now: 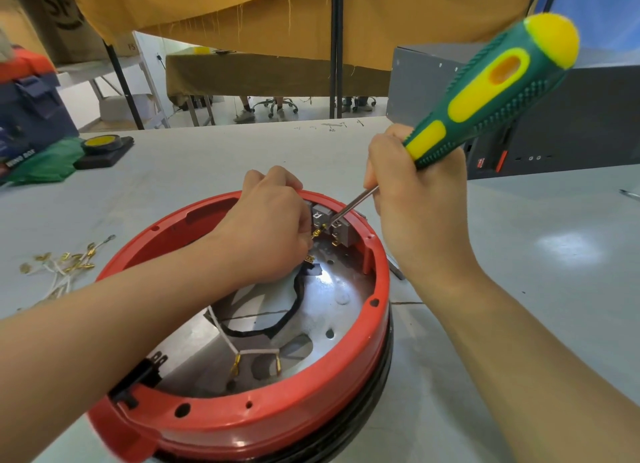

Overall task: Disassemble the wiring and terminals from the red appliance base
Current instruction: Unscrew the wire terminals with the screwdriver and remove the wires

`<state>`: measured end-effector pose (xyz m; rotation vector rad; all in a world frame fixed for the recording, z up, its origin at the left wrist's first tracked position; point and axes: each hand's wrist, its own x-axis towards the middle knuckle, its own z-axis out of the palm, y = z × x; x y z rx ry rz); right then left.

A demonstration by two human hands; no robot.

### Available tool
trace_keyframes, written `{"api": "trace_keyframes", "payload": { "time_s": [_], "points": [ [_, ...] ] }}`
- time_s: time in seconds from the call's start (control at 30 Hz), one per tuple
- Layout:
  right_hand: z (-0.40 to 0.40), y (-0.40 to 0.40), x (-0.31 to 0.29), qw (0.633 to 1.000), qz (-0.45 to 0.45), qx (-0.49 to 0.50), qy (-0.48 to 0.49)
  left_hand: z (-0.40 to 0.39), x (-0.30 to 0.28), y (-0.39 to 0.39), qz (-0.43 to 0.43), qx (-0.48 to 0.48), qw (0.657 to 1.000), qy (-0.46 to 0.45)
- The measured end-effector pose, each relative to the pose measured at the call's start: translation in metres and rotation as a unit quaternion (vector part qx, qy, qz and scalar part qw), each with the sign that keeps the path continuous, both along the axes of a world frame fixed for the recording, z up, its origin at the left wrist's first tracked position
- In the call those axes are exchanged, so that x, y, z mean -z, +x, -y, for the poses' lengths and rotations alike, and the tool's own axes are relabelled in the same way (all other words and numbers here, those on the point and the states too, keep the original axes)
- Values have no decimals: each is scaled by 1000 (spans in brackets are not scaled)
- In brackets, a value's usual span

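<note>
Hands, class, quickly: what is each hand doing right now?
Left hand: fingers curled, pinching a brass terminal by the grey connector block.
Right hand: gripping the green-and-yellow screwdriver.

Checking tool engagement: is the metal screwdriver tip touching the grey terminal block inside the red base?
Touching. The head view shows the screwdriver's metal tip meeting the grey terminal block, no gap visible.

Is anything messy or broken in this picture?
Nothing looks broken. The messy bit is a loose pile of white wires with brass terminals lying on the table, left of the red base. They seem to be parts already pulled out, so it fits the job.
</note>
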<state>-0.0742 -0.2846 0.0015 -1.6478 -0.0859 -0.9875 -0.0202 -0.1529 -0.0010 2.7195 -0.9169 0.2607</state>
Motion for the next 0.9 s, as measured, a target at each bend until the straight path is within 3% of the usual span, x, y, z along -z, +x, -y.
{"api": "trace_keyframes", "payload": {
  "time_s": [0.2,0.57,0.73,0.9],
  "points": [
    [1,0,0,1000,-9,-9,24,-1,2,2,22,4,1000,-5],
    [-6,-3,-2,998,14,19,-53,-3,3,2,24,21,999,-6],
    [4,2,-6,998,-39,-43,39,-3,4,3,22,16,1000,-6],
    [7,7,-7,995,-58,-57,63,-3,4,3,21,9,1000,1]
  ]
}}
